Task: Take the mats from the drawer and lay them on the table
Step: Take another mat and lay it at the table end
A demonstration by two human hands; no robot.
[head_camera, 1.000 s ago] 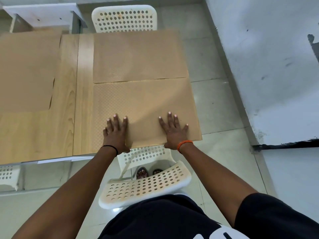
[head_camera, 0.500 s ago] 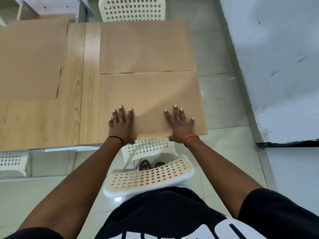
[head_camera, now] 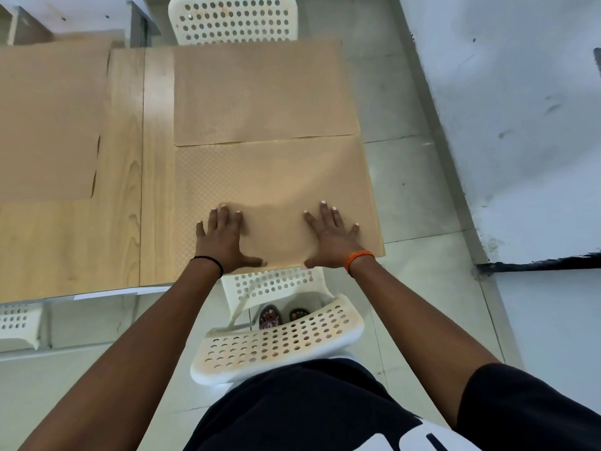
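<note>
Three tan textured mats lie on the light wooden table. The near mat covers the table's front right corner. My left hand and my right hand rest flat on its near edge, fingers spread, palms down, thumbs at the edge. A second mat lies just beyond it, edge to edge. The third mat is at the far left, partly out of view. No drawer is in view.
A white perforated chair stands between me and the table, pushed under its front edge. Another white chair is at the far side, and a third at the left. Tiled floor and a white wall are to the right.
Both hands stay flat on the near mat. They have slid slightly toward its near edge as the view shifted; the mats have not visibly moved.
</note>
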